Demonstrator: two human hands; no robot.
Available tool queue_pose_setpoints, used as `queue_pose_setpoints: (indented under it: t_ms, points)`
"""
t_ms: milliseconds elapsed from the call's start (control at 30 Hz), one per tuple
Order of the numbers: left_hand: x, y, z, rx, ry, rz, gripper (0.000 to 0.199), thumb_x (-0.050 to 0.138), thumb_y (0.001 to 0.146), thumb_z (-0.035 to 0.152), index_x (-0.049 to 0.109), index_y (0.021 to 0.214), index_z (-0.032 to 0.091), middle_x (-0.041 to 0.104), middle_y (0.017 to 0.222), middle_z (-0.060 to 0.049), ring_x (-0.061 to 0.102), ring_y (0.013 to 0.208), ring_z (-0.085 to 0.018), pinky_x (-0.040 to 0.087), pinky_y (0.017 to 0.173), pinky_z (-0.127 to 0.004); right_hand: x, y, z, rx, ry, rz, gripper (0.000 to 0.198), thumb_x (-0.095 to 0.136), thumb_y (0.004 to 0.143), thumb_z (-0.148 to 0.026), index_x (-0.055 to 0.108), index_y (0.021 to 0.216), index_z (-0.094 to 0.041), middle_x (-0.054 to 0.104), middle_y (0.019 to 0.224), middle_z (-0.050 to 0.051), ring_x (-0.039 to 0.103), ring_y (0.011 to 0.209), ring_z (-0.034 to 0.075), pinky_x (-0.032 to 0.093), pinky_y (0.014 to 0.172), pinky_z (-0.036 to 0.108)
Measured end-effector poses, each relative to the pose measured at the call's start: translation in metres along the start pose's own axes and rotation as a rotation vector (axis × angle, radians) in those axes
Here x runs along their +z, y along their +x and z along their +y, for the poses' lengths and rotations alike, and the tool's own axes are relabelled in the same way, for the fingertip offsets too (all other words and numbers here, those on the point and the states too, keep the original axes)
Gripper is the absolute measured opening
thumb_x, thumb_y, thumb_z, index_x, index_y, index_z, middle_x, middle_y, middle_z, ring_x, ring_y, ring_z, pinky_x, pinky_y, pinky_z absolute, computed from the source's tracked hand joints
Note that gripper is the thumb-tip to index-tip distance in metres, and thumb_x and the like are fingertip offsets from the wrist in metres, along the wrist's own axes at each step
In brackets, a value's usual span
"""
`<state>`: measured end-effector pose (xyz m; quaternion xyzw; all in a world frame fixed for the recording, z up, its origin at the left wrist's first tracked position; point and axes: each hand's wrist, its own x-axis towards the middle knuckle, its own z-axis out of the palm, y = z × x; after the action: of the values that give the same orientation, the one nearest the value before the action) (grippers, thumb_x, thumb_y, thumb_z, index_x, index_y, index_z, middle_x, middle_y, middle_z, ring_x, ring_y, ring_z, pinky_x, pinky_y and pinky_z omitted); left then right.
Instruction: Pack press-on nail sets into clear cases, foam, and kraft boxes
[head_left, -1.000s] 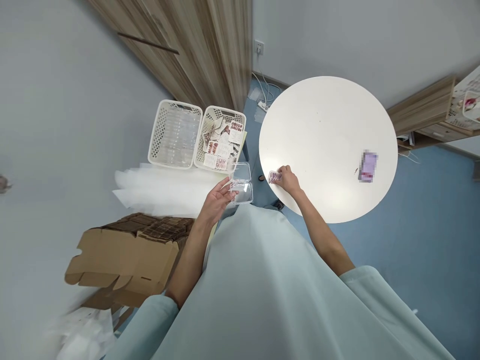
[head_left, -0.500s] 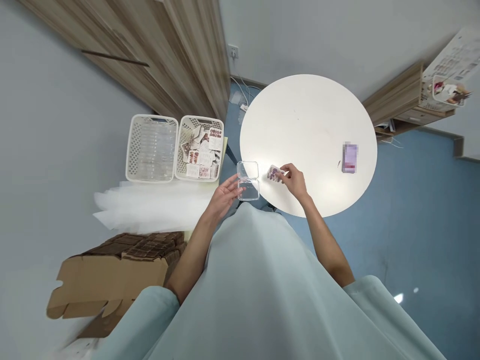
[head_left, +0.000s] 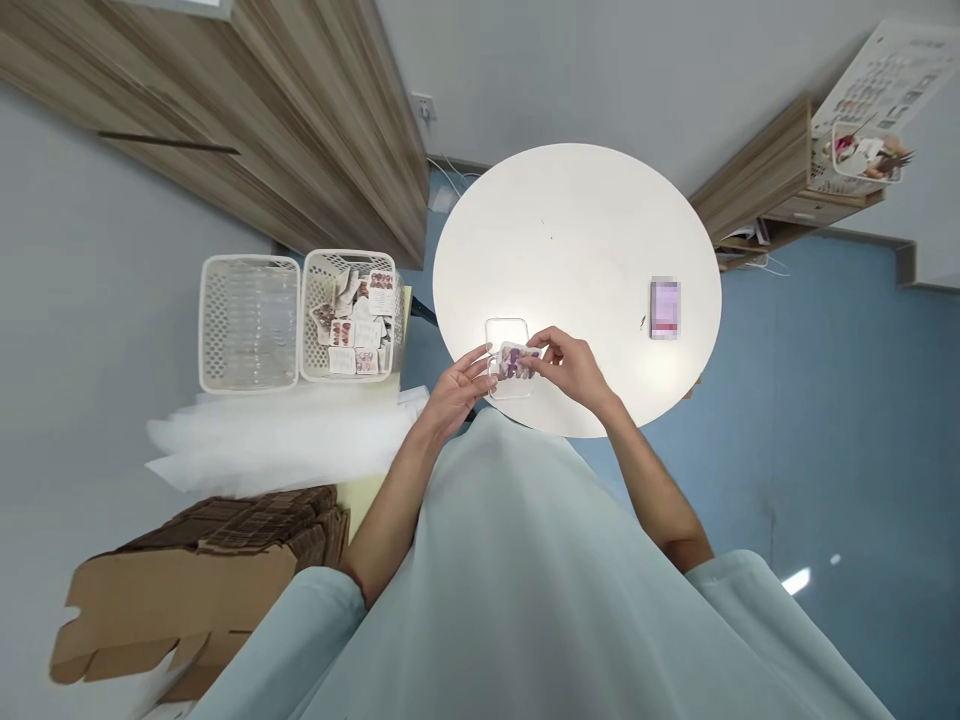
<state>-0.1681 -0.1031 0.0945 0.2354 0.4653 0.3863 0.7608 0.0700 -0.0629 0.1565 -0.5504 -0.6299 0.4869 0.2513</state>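
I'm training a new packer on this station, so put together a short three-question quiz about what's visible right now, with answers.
1. True or false: the clear hinged case at the left hand is open.

2. Short answer: what does the right hand hold?

3. Multiple choice: seen in this view, where are the two white lattice baskets relative to the round table?
A) on top of it
B) to its left
C) to its right

Key:
1. True; its two halves are spread apart.
2. A card of purple and pale press-on nails, overlapping the case in view.
3. B
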Motion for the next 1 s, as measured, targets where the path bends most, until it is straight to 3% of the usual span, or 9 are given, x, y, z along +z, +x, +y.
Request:
queue_pose_setpoints:
  t_ms: [167,367,567,767,867,1000]
  points:
    - [0.017,0.007,-0.003,0.007,-0.009,0.007,0.081,0.094,0.075,0.027,0.062,0.149,0.024,0.067,0.145,-0.013,0.067,0.127,-0.027,0.056,0.104,-0.035,-0.006,-0.008,0.014,-0.06,-0.091,-0.045,0.022,0.074,0.096,-0.043,0.07,0.107,-0.025,0.073,0.104,0.002,0.06,0.069,0.014,0.047,0.069,0.03]
    - [0.031,0.008,-0.005,0.004,0.033,-0.004,0.084,0.095,0.076,0.031,0.06,0.152,0.024,0.065,0.149,-0.015,0.067,0.128,-0.029,0.056,0.107,-0.04,-0.01,-0.016,0.021,-0.132,-0.254,-0.053,0.017,0.072,0.1,-0.036,0.074,0.113,-0.025,0.064,0.117,0.004,0.057,0.066,0.011,0.047,0.067,0.03]
    - [0.036,0.006,-0.005,0.002,0.053,0.004,0.083,0.094,0.076,0.032,0.06,0.152,0.025,0.065,0.15,-0.015,0.066,0.132,-0.031,0.056,0.108,-0.042,-0.012,-0.018,0.026,-0.159,-0.216,0.041,0.025,0.071,0.101,-0.047,0.079,0.111,-0.026,0.067,0.109,0.005,0.054,0.064,0.012,0.047,0.066,0.031]
    - [0.034,-0.002,-0.004,-0.004,0.048,-0.005,0.083,0.094,0.076,0.033,0.061,0.151,0.025,0.064,0.152,-0.016,0.063,0.137,-0.032,0.054,0.11,-0.042,-0.016,0.0,0.04,0.076,0.053,0.323,0.042,0.07,0.094,-0.063,0.081,0.1,-0.022,0.075,0.102,0.005,0.053,0.066,0.014,0.05,0.07,0.032]
    - [0.032,-0.007,-0.006,-0.024,0.044,-0.014,0.08,0.094,0.077,0.032,0.062,0.15,0.025,0.064,0.152,-0.015,0.063,0.135,-0.031,0.053,0.112,-0.042,-0.012,0.011,0.047,0.22,0.193,0.265,0.053,0.069,0.09,-0.071,0.08,0.095,-0.02,0.077,0.099,0.007,0.052,0.062,0.013,0.048,0.063,0.031]
    - [0.027,-0.013,-0.011,-0.056,0.046,-0.014,0.078,0.093,0.079,0.03,0.063,0.15,0.026,0.063,0.153,-0.015,0.064,0.134,-0.03,0.052,0.113,-0.043,-0.002,0.018,0.05,0.244,0.289,0.198,0.054,0.069,0.088,-0.072,0.077,0.082,-0.019,0.077,0.097,0.006,0.048,0.057,0.011,0.045,0.058,0.03]
